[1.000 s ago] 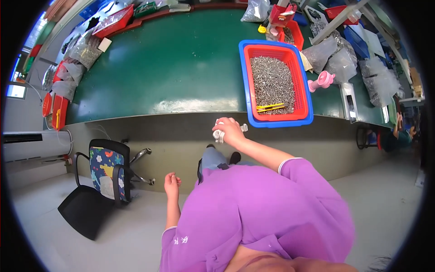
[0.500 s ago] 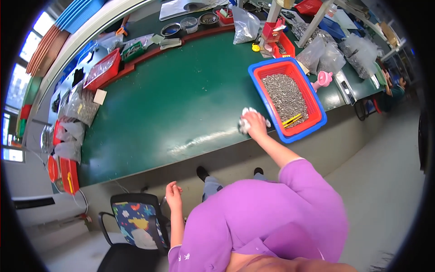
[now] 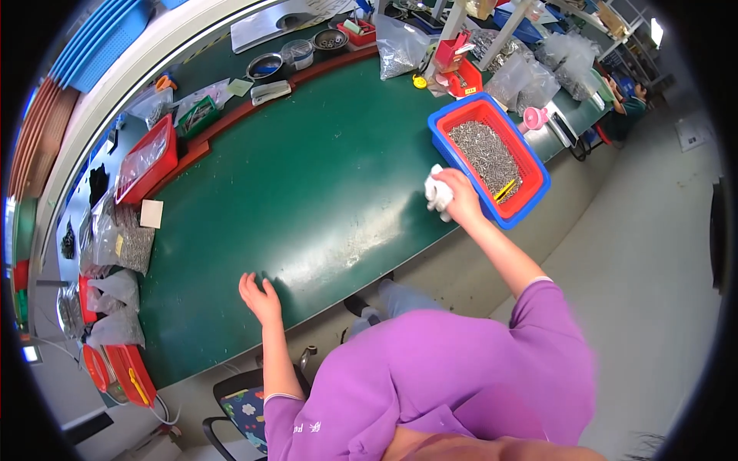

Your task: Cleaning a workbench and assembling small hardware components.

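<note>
A crumpled white cloth is bunched in my right hand, at the right side of the green tabletop. Close beside that hand is a red basket set inside a blue one. Many small metal parts fill the red basket, and yellow tweezers lie on them. My left hand is over the near left part of the tabletop, fingers apart, holding nothing. Whether it touches the surface I cannot tell.
Bags of parts and a red tray line the left edge. Metal bowls stand behind a red-brown rail. A pink handheld fan is right of the baskets. A patterned chair stands at lower left.
My left hand has risen from beside my body to over the tabletop, its fingers spreading. My right hand, still gripping the cloth, is now closer to the baskets. The whole view has turned somewhat.
</note>
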Demonstrator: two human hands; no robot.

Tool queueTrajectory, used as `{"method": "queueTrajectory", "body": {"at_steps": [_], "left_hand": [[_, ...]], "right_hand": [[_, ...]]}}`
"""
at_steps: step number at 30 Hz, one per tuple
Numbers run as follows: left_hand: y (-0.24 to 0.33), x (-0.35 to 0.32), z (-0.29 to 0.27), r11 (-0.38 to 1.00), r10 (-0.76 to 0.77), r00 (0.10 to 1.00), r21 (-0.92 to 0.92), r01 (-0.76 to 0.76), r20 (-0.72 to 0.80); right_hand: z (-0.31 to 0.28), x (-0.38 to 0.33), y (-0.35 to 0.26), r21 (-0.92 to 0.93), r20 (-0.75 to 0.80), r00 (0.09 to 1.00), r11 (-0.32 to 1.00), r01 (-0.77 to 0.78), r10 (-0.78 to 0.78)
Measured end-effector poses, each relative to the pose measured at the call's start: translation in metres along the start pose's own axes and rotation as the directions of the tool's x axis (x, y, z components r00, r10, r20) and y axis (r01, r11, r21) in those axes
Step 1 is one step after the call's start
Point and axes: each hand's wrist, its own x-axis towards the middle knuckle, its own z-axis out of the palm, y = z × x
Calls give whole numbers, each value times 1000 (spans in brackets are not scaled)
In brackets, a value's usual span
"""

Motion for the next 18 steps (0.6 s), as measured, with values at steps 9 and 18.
{"method": "queueTrajectory", "body": {"at_steps": [9,18], "left_hand": [[2,59,58,802,-389,836,589,100,387],[9,62,53,800,-414,794,594,83,446]], "right_hand": [[72,203,9,41,-318,944,996,-77,87],[145,328,136,3,-456,852,958,-287,257]]}}
